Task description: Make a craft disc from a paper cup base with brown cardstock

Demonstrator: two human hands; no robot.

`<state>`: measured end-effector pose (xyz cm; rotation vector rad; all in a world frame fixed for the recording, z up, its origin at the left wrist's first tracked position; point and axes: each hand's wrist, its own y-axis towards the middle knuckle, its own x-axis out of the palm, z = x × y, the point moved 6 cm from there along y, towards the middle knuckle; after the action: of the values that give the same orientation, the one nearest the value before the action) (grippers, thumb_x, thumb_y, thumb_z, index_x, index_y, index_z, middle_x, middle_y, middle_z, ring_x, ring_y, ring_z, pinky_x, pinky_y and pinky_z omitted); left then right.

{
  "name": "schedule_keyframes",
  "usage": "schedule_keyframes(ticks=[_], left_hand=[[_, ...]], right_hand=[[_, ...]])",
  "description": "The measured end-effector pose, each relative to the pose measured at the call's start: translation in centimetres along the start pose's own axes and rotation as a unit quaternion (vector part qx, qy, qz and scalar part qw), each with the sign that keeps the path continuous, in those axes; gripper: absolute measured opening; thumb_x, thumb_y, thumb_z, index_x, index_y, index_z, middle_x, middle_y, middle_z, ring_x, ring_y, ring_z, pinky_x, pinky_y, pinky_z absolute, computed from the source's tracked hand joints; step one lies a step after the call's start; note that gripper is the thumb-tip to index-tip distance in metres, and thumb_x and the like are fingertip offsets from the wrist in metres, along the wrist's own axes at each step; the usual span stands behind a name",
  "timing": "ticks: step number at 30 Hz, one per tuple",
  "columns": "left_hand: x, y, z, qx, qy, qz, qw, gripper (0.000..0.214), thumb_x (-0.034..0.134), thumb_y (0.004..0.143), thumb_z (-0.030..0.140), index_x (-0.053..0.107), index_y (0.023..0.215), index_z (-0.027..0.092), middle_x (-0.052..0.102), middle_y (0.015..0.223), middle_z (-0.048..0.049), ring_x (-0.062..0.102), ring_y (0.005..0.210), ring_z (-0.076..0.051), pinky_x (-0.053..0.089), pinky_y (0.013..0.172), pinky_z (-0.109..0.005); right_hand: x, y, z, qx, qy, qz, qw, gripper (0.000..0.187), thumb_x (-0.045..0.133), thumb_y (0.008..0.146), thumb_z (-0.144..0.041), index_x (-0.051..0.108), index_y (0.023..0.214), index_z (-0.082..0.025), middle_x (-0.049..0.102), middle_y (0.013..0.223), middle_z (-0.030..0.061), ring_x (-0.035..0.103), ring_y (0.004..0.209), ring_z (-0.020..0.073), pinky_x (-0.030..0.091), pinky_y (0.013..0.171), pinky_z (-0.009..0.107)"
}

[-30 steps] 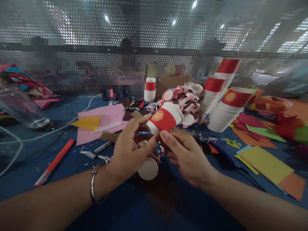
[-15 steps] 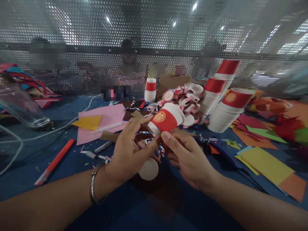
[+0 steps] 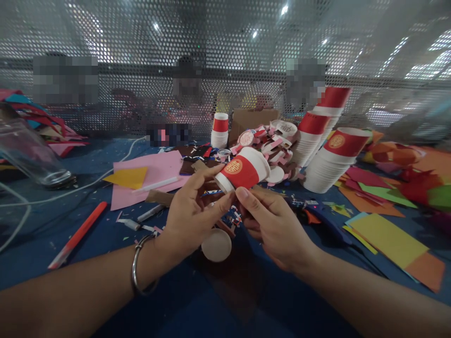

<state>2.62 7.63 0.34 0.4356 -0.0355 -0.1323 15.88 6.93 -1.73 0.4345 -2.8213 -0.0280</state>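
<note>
Tapered paper cup (image 3: 243,171), tilted between fingers (image 3: 205,176)

Blue table (image 3: 197,300), flat. Clock centred on pale round piece (image 3: 216,245), 12 = far side. 9: red pen-like stick (image 3: 79,232). 10: clear glass container (image 3: 31,152), white cable (image 3: 89,188) running past it. 10–11: pink sheet (image 3: 165,165) on the tabletop. 12: small stack of paper cups (image 3: 220,130). 12–1: brown cardboard (image 3: 241,119). 1: heap of cut cup pieces (image 3: 276,150). 2: taller cup stacks (image 3: 326,164), leaning. 2–3: red, green, orange paper (image 3: 375,188). 3: blue corded tool (image 3: 327,223), then yellow and orange sheets (image 3: 392,237). Small scraps scattered.
</note>
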Motion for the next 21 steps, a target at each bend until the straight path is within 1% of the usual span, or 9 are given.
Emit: schedule_keyframes(ticks=[2,4,7,9,12,15,17,19,21], left_hand=[[0.0,0.02,0.15,0.014,-0.012,-0.002,1.0,0.045,0.077,0.086,0.019,0.064,0.129,0.024,0.07,0.125,-0.0082,0.071,0.11,-0.024,0.067,0.085,-0.037],[-0.04,-0.05,0.26,0.022,-0.017,0.002,1.0,0.044,0.076,0.088,0.019,0.064,0.129,0.024,0.071,0.124,-0.0071,0.071,0.111,-0.022,0.066,0.09,-0.036],[-0.01,-0.22,0.16,0.007,-0.022,0.008,1.0,0.038,0.068,0.095,0.025,0.063,0.133,0.025,0.072,0.123,-0.0075,0.072,0.108,-0.023,0.067,0.084,-0.037],[0.0,-0.3,0.15,0.003,-0.02,0.014,1.0,0.038,0.066,0.097,0.028,0.06,0.135,0.025,0.072,0.123,-0.0082,0.072,0.107,-0.024,0.067,0.085,-0.039],[-0.27,-0.31,0.13,0.004,-0.013,0.042,0.999,0.04,0.071,0.093,0.027,0.058,0.13,0.022,0.072,0.12,-0.0082,0.072,0.107,-0.023,0.067,0.087,-0.039],[-0.58,-0.25,0.01,-0.007,-0.003,0.063,0.998,0.035,0.074,0.09,0.028,0.059,0.12,0.019,0.073,0.116,-0.0094,0.073,0.104,-0.023,0.068,0.074,-0.032],[-0.66,-0.18,0.2,0.005,0.016,0.066,0.998,0.031,0.075,0.089,0.027,0.06,0.115,0.018,0.074,0.113,-0.0094,0.073,0.1,-0.022,0.066,0.07,-0.029],[-0.63,-0.11,0.44,0.023,0.032,0.061,0.997,0.03,0.076,0.088,0.025,0.061,0.113,0.018,0.074,0.11,-0.0082,0.074,0.096,-0.02,0.066,0.072,-0.029],[-0.47,-0.11,0.49,0.028,0.038,0.05,0.998,0.032,0.077,0.087,0.023,0.061,0.114,0.018,0.073,0.106,-0.0068,0.073,0.094,-0.019,0.066,0.076,-0.031]], right_hand=[[0.05,0.09,0.05,0.002,0.006,-0.006,1.0,0.05,0.074,0.086,-0.058,0.046,0.07,-0.02,0.029,0.058,-0.0102,0.017,0.045,0.0031,0.011,0.038,0.019],[0.04,0.15,0.06,0.003,0.01,-0.008,1.0,0.048,0.073,0.088,-0.056,0.047,0.071,-0.019,0.03,0.058,-0.01,0.017,0.045,0.0031,0.011,0.038,0.019],[-0.01,0.15,0.05,0.006,0.007,-0.008,1.0,0.047,0.073,0.088,-0.056,0.049,0.073,-0.019,0.033,0.061,-0.0091,0.018,0.047,0.0033,0.012,0.038,0.018],[-0.01,0.14,0.03,0.006,0.001,-0.009,1.0,0.048,0.073,0.087,-0.058,0.049,0.073,-0.019,0.033,0.061,-0.009,0.018,0.047,0.0036,0.012,0.039,0.019],[-0.07,0.21,0.03,0.004,-0.014,-0.007,1.0,0.05,0.074,0.085,-0.061,0.049,0.071,-0.019,0.034,0.06,-0.0085,0.02,0.047,0.0043,0.012,0.039,0.02],[-0.17,0.32,0.09,-0.001,-0.026,-0.003,1.0,0.05,0.073,0.085,-0.061,0.049,0.07,-0.019,0.035,0.061,-0.0078,0.022,0.048,0.0047,0.014,0.039,0.02],[-0.18,0.37,0.14,-0.005,-0.021,-0.005,1.0,0.05,0.073,0.086,-0.06,0.049,0.07,-0.019,0.035,0.061,-0.0079,0.022,0.047,0.0045,0.016,0.039,0.019],[-0.19,0.4,0.2,-0.003,-0.011,-0.006,1.0,0.048,0.073,0.087,-0.058,0.05,0.07,-0.019,0.035,0.061,-0.0079,0.023,0.047,0.0042,0.016,0.039,0.019],[-0.21,0.38,0.19,-0.001,-0.005,-0.004,1.0,0.047,0.073,0.087,-0.056,0.052,0.07,-0.018,0.036,0.06,-0.0078,0.024,0.047,0.0039,0.016,0.039,0.019]])
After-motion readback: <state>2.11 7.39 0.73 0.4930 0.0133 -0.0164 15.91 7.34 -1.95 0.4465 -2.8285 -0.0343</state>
